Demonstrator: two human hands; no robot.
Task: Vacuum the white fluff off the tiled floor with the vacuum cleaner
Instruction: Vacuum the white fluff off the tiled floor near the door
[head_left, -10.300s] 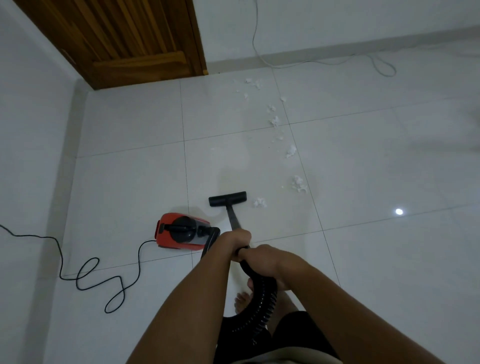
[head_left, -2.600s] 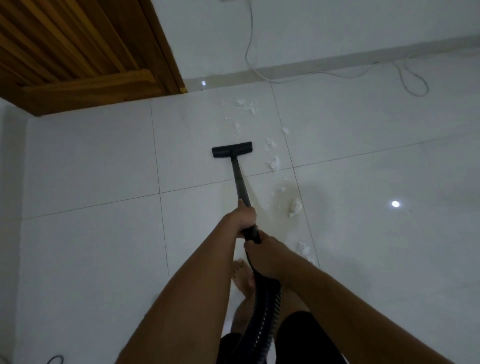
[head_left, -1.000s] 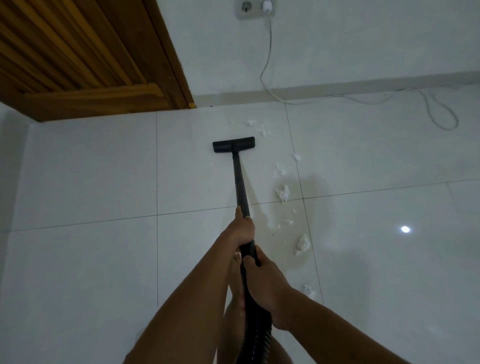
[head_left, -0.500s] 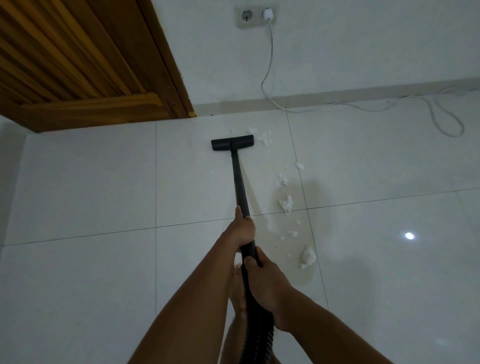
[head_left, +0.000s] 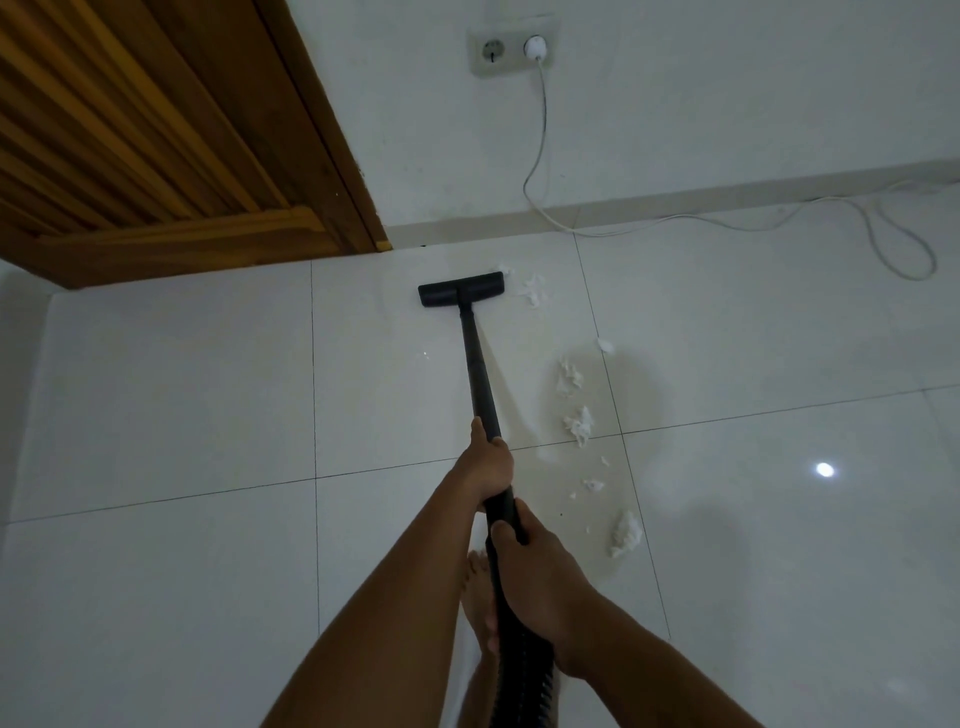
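Observation:
The black floor nozzle lies flat on the white tiled floor near the far wall, its right end touching small bits of white fluff. A black wand runs back from it to me. My left hand grips the wand; just behind it my right hand grips the wand's end where the ribbed hose begins. More white fluff lies to the right of the wand: clumps and a bigger tuft. The vacuum's body is out of sight.
A wooden door fills the upper left corner. A wall socket holds a white plug, and its white cable loops over the floor along the skirting at the right. My bare foot stands under the hose.
The nozzle has slid forward and slightly right along the floor toward the wall, reaching the farthest fluff. Both hands keep the same hold on the wand.

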